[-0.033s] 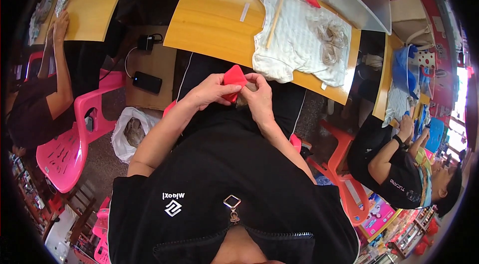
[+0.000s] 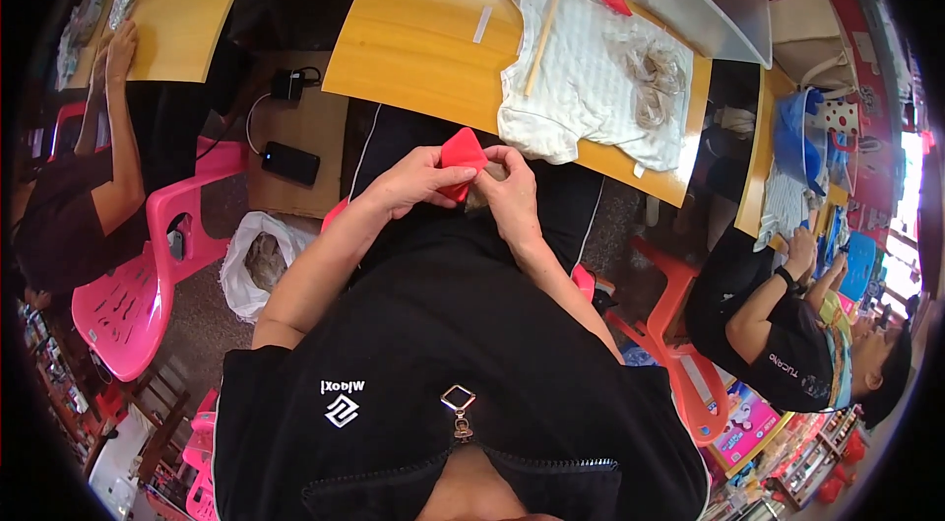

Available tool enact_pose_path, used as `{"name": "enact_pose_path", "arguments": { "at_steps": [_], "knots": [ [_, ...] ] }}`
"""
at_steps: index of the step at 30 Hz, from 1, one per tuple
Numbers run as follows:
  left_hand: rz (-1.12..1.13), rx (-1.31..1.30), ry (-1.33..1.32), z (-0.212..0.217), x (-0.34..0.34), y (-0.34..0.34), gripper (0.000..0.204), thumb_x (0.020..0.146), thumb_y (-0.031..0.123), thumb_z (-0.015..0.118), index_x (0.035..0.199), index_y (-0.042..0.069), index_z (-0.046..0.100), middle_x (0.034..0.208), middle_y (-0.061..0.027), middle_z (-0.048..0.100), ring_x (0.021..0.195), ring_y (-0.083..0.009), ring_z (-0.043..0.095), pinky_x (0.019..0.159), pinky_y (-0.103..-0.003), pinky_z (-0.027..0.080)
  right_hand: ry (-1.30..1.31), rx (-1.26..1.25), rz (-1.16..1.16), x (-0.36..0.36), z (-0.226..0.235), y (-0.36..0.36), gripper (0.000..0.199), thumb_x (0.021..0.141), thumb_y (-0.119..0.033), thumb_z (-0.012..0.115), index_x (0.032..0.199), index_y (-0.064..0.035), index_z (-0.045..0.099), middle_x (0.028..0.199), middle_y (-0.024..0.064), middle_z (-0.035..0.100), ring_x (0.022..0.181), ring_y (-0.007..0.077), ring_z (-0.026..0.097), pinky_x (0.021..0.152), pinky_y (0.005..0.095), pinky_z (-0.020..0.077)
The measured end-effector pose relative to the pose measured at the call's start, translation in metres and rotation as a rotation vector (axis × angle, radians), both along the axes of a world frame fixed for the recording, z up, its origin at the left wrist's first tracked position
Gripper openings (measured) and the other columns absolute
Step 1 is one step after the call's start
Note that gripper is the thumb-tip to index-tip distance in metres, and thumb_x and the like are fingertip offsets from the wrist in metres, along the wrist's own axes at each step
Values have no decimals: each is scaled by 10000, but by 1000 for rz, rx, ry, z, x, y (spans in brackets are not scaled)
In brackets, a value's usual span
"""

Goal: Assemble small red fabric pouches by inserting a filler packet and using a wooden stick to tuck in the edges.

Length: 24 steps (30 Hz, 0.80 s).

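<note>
Red fabric piece [image 2: 461, 159] pinched between left hand [image 2: 413, 182] and right hand [image 2: 510, 194], fingertips pressed on it, held over lap, just near of yellow table [image 2: 423, 38] edge; white shirt [image 2: 591, 88] farther right.

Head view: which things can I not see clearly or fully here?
- Red piece: lower part covered by the left hand and right hand; its kind is unclear.
- Beige stuff under the right hand: mostly hidden.
- Grey bin: cut by the top rim; contents too small.
- White bag on the floor: contents blurred.
</note>
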<state>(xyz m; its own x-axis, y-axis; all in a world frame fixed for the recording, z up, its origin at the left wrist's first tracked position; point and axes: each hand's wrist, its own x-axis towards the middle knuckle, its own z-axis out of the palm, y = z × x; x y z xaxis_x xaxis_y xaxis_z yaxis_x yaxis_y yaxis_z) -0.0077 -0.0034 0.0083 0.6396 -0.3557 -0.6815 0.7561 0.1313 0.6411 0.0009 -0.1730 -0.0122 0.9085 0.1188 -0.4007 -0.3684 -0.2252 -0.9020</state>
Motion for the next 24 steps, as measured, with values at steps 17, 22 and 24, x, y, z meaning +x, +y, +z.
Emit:
{"name": "enact_pose_path", "arguments": {
  "at_steps": [17, 22, 24],
  "knots": [
    [209, -15, 10, -15, -11, 2, 288, 896, 292, 619, 1079, 70, 604, 973, -31, 630, 864, -112, 597, 737, -301, 527, 462, 538, -34, -3, 7, -8, 255, 894, -156, 615, 1095, 1, 600, 950, 54, 652, 829, 116, 626, 712, 274, 517],
    [182, -137, 73, -15, -14, -2, 289, 909, 327, 593, 1075, 91, 603, 987, -22, 617, 885, -114, 581, 788, -319, 514, 575, 664, -54, -6, 4, -6, 237, 908, -169, 596, 1089, -19, 628, 933, 23, 655, 835, 106, 607, 732, 270, 492],
    [199, -165, 91, -16, -14, -2, 285, 909, 328, 592, 1068, 92, 604, 973, -20, 614, 874, -109, 576, 792, -322, 511, 574, 652, -25, -4, 7, -6, 243, 912, -168, 589, 1101, -20, 626, 947, 25, 657, 841, 106, 608, 742, 269, 491]
  ]
}}
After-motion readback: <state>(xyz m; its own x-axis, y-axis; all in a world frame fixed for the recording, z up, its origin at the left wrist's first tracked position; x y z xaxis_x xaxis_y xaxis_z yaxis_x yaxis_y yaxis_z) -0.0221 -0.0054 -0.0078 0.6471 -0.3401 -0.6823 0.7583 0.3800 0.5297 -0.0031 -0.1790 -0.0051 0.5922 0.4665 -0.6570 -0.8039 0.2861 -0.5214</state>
